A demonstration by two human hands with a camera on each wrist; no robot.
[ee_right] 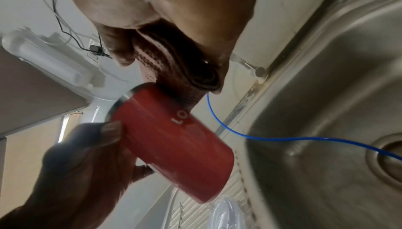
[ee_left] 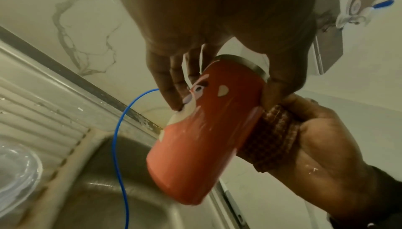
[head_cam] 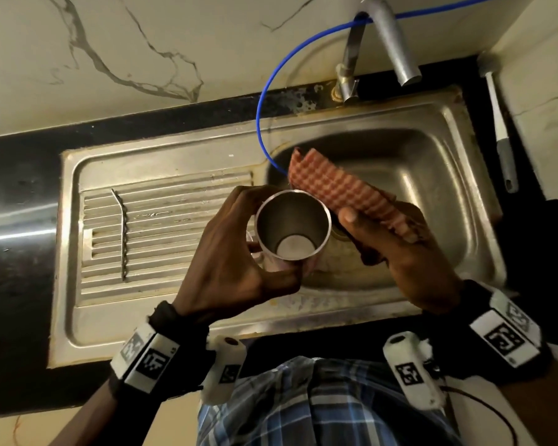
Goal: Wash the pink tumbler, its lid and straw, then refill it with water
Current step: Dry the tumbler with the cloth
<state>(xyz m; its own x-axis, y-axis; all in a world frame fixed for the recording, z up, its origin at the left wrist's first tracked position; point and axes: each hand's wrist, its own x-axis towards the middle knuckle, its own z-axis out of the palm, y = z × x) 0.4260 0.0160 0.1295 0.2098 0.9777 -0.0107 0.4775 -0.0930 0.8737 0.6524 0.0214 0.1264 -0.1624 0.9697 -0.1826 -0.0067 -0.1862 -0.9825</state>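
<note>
Tumbler [head_cam: 293, 231]: lid off, steel inside, pink outside, gripped by left hand [head_cam: 229, 252] over sink [head_cam: 464, 220] near edge; right hand [head_cam: 397, 249] clutches folded cloth [head_cam: 339, 188] against its right side

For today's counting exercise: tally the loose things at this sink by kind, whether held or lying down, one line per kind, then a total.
Tumbler: 1
Scrub cloth: 1
Clear lid: 1
Twisted straw: 1
Brush: 1
Total: 5
</note>
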